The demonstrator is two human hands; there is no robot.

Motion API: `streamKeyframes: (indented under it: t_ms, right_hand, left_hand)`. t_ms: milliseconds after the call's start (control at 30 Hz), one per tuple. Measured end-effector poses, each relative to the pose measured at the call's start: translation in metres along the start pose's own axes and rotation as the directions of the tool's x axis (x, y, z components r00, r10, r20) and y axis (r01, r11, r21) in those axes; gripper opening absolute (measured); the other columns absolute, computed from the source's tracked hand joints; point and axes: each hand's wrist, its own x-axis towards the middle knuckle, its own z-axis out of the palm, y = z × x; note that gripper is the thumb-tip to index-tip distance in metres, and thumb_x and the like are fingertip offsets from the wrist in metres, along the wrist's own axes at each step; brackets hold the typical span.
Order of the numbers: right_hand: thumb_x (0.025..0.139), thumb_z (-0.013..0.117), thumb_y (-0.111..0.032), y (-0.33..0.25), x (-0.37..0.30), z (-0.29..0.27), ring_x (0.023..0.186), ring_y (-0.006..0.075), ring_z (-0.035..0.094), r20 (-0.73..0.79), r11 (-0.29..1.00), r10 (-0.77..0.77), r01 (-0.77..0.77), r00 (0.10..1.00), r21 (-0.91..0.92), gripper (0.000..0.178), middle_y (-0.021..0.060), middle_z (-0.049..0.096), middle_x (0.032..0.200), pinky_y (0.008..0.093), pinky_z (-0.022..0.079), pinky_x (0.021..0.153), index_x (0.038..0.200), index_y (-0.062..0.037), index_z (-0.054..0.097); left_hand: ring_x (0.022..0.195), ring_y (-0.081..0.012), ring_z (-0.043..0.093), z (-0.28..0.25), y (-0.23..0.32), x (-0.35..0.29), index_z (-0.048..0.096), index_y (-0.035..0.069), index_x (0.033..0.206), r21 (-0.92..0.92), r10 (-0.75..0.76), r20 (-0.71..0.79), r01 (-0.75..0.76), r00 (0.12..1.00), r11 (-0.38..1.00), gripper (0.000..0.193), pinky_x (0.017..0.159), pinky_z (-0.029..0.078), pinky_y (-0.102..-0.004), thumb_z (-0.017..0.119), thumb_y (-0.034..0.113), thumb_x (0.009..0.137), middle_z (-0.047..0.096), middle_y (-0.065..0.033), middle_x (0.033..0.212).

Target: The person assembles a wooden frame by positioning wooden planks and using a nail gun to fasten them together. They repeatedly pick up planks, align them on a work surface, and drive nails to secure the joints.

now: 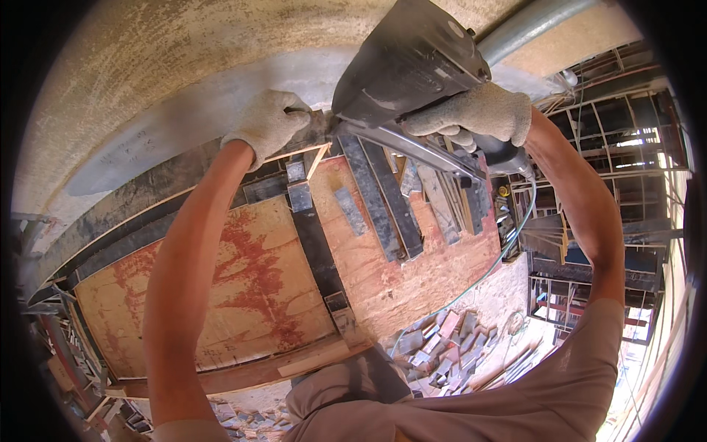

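My right hand (477, 114), in a pale knit glove, is closed round the handle of a black nail gun (401, 70). The gun's nose end points left, against the edge of the dark timber, and its long metal magazine (416, 152) slants down to the right. A thin green air hose (533, 195) hangs from the handle end. My left hand (266, 124), gloved alike, has its fingers curled on a dark wooden piece (321, 130) just left of the gun's nose. Part of that piece lies hidden under the glove.
Under my arms is a large stained plywood panel (265, 272) with dark battens (313, 239). Several loose wood strips (383, 199) lie on its right part. A heap of wood offcuts (449, 346) sits lower right. Beyond my right arm stands a metal frame (626, 147); a curved pale surface (184, 59) rises ahead.
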Motion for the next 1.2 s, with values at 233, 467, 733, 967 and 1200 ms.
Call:
streamKeyframes:
  t_ms: [233,467,733,967,1200]
  right_hand:
    - [0.097,0.066,-0.035,-0.004,0.004,-0.001,0.042,0.0064,0.048,-0.088,0.992,-0.124,0.122,0.988,-0.026,0.041,-0.0031,0.047,0.049,0.0262,0.043,0.042,0.063,-0.0123,0.061]
    - [0.092,0.079,-0.023,-0.014,0.013,0.001,0.050,0.0082,0.058,-0.118,1.000,0.010,-0.010,0.993,-0.002,0.020,0.0007,0.061,0.061,0.0249,0.042,0.041,0.094,-0.0037,0.077]
    - [0.094,0.075,-0.020,-0.010,-0.002,0.004,0.056,0.0134,0.063,-0.123,0.937,-0.059,0.098,0.991,0.335,0.025,0.0071,0.068,0.074,0.0279,0.047,0.046,0.108,0.0004,0.075]
    - [0.099,0.062,-0.007,-0.036,-0.003,0.037,0.056,0.0094,0.058,-0.154,0.912,0.063,0.006,0.986,0.411,0.027,0.0061,0.068,0.080,0.0261,0.048,0.049,0.122,0.0014,0.072]
    - [0.102,0.061,-0.008,-0.057,-0.005,0.036,0.057,0.0078,0.056,-0.068,0.866,0.164,-0.111,0.984,0.487,0.024,0.0027,0.064,0.074,0.0235,0.045,0.047,0.119,0.0039,0.072]
  left_hand:
    - [0.072,-0.0122,0.061,0.000,-0.007,0.003,0.077,0.003,0.100,-0.035,0.056,0.003,-0.056,0.998,0.998,0.019,0.071,0.051,-0.0308,0.068,0.018,0.095,0.071,-0.0059,0.083]
    - [0.071,-0.0141,0.060,-0.005,-0.010,0.001,0.077,0.002,0.103,0.021,0.084,0.011,-0.085,0.996,0.996,0.021,0.070,0.050,-0.0324,0.067,0.018,0.095,0.070,-0.0089,0.081]
    - [0.071,-0.0161,0.064,-0.015,-0.025,0.004,0.075,0.000,0.097,0.005,0.134,0.010,-0.134,0.991,0.991,0.019,0.069,0.051,-0.0343,0.069,0.017,0.092,0.072,-0.0140,0.082]
    - [0.061,-0.0163,0.063,-0.014,-0.021,-0.002,0.075,0.001,0.093,0.029,0.177,-0.058,-0.175,0.982,0.984,0.018,0.062,0.051,-0.0361,0.070,0.018,0.091,0.070,-0.0107,0.073]
    - [0.063,-0.0160,0.065,-0.012,-0.023,-0.002,0.075,0.002,0.090,0.014,0.160,-0.096,-0.159,0.982,0.987,0.020,0.062,0.052,-0.0347,0.072,0.022,0.088,0.070,-0.0106,0.072]
